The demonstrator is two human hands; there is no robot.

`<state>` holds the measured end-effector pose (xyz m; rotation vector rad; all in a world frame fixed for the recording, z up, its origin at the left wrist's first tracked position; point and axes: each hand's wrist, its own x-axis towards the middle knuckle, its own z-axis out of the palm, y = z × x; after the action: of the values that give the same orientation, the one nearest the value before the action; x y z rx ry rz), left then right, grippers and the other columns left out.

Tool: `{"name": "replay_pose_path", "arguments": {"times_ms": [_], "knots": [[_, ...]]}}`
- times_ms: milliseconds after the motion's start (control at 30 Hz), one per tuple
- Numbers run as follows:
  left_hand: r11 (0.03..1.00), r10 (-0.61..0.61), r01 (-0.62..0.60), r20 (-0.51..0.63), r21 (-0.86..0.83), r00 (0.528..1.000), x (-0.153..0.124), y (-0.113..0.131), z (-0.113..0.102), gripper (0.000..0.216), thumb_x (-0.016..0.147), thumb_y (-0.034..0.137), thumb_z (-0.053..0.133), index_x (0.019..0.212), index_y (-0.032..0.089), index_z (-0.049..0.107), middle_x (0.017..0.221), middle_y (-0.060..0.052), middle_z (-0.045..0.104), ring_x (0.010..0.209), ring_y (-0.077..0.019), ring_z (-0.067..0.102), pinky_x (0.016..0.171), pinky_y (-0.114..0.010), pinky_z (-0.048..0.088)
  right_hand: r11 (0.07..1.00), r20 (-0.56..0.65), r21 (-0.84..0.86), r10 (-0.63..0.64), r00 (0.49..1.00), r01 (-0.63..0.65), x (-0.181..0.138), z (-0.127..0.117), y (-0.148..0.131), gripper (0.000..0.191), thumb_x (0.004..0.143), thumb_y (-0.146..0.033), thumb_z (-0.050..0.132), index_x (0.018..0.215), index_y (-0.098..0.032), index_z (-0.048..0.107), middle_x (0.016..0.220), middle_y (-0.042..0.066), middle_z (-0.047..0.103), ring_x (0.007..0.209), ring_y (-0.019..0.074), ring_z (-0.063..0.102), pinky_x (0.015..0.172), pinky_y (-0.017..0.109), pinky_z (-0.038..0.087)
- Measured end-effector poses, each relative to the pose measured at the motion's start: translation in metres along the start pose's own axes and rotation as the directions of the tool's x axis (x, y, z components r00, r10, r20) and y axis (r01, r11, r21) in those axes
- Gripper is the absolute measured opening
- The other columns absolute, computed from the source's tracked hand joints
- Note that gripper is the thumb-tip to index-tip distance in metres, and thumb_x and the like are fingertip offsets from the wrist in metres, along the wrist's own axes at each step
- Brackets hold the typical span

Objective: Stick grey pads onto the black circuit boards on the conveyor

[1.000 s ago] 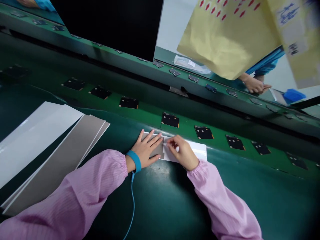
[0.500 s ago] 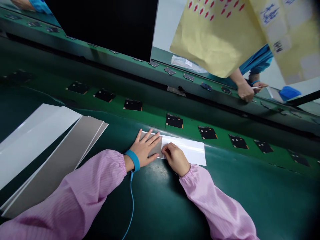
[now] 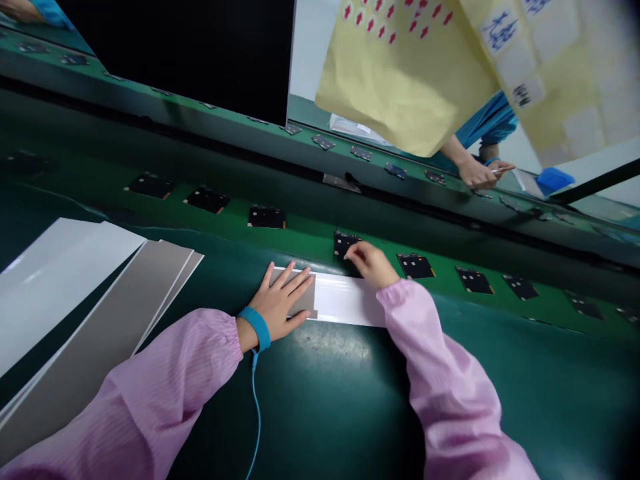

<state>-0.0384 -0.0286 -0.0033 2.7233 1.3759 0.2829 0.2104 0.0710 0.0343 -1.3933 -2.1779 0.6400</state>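
My left hand (image 3: 276, 301) lies flat with its fingers spread on a grey sheet (image 3: 306, 297). A glossy white strip (image 3: 347, 299) stretches to the right of that sheet, its far end hidden by my right sleeve. My right hand (image 3: 371, 263) is raised above the strip, thumb and forefinger pinched together at the near edge of a black circuit board (image 3: 342, 243). Something small and pale may show at the fingertips, too small to name. A blue wrist strap (image 3: 259, 327) with a cord circles my left wrist.
More black boards (image 3: 267, 216) lie in a row along the green belt. White sheets (image 3: 65, 267) and grey sheets (image 3: 115, 313) are stacked at the left. A dark panel (image 3: 200, 53) and yellow paper (image 3: 390, 87) hang above. Across the line, a person's hands (image 3: 477, 172) work.
My right hand has left the edge of the grey sheet and moved up and right to the circuit board. My left hand still presses the sheet. The view has shifted slightly.
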Motion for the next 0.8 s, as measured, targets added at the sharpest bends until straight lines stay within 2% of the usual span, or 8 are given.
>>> {"name": "replay_pose_path", "arguments": {"times_ms": [67,167,267,433,533,600,700,800], "knots": [[1.0,0.006,-0.006,0.0,0.001,1.0,0.0,0.0,0.0,0.064,0.093,0.055,0.023,0.147,0.023,0.009,0.152,0.0,0.01,0.139,-0.0323,0.004,0.109,-0.058,-0.005,0.994,-0.039,-0.074,0.076,0.996,-0.078,0.025,-0.013,0.026,0.009,0.082,-0.02,0.049,0.076,-0.017,0.055,0.079,0.006,0.061,0.074,0.0172,0.057,0.072,0.03,0.044],[1.0,0.004,-0.004,0.006,0.008,1.0,0.001,0.0,-0.001,0.063,0.094,0.054,0.022,0.147,0.024,0.009,0.152,0.0,0.011,0.139,-0.0322,0.005,0.109,-0.058,-0.004,0.976,0.004,-0.131,0.177,0.984,-0.175,0.045,-0.021,0.05,0.009,0.08,-0.019,0.051,0.077,-0.017,0.058,0.078,0.005,0.062,0.071,0.0154,0.056,0.071,0.028,0.044],[1.0,0.001,-0.001,0.012,0.011,1.0,0.001,0.001,-0.002,0.063,0.094,0.054,0.023,0.147,0.024,0.009,0.152,0.0,0.011,0.14,-0.0315,0.004,0.109,-0.057,-0.005,0.961,0.052,-0.154,0.239,0.97,-0.229,0.047,-0.022,0.06,0.011,0.081,-0.02,0.051,0.08,-0.016,0.061,0.077,0.004,0.063,0.068,0.0137,0.055,0.068,0.026,0.042],[1.0,0.004,-0.004,0.011,0.011,1.0,0.002,0.001,-0.003,0.064,0.094,0.054,0.023,0.147,0.024,0.007,0.152,0.0,0.011,0.14,-0.0314,0.004,0.109,-0.057,-0.006,0.949,0.081,-0.206,0.261,0.962,-0.24,0.045,-0.025,0.072,0.013,0.082,-0.025,0.053,0.083,-0.017,0.063,0.074,0.003,0.063,0.065,0.0136,0.055,0.063,0.025,0.04],[1.0,0.003,-0.003,0.008,0.021,1.0,0.002,0.001,-0.003,0.063,0.094,0.054,0.023,0.147,0.024,0.009,0.152,0.0,0.011,0.139,-0.0321,0.005,0.109,-0.058,-0.005,0.943,0.034,-0.245,0.239,0.97,-0.224,0.042,-0.025,0.075,0.009,0.079,-0.022,0.056,0.079,-0.017,0.063,0.074,0.003,0.063,0.066,0.014,0.055,0.064,0.025,0.041],[1.0,-0.001,0.0,0.007,0.027,1.0,0.002,0.001,-0.003,0.063,0.094,0.054,0.023,0.147,0.023,0.009,0.152,0.0,0.011,0.139,-0.0321,0.006,0.109,-0.058,-0.003,0.943,-0.062,-0.254,0.206,0.977,-0.215,0.034,-0.023,0.074,0.008,0.078,-0.022,0.057,0.08,-0.017,0.063,0.075,0.004,0.063,0.067,0.0149,0.056,0.064,0.026,0.042],[1.0,0.003,-0.003,0.003,0.031,1.0,0.002,0.002,-0.004,0.063,0.094,0.054,0.023,0.147,0.023,0.01,0.152,0.0,0.012,0.139,-0.032,0.007,0.109,-0.059,-0.002,0.945,-0.214,-0.289,0.095,0.972,-0.156,0.015,-0.018,0.07,0.019,0.082,-0.024,0.052,0.092,-0.016,0.065,0.081,0.007,0.063,0.071,0.0176,0.057,0.068,0.029,0.046],[0.999,0.005,-0.005,0.002,0.034,1.0,0.002,0.001,-0.003,0.062,0.094,0.054,0.023,0.146,0.022,0.012,0.152,0.0,0.013,0.139,-0.0323,0.006,0.109,-0.059,-0.001,0.915,-0.16,-0.402,-0.024,0.987,-0.043,-0.002,-0.018,0.069,0.029,0.084,-0.022,0.043,0.099,-0.016,0.067,0.092,0.011,0.061,0.085,0.0212,0.058,0.076,0.033,0.048]]}}
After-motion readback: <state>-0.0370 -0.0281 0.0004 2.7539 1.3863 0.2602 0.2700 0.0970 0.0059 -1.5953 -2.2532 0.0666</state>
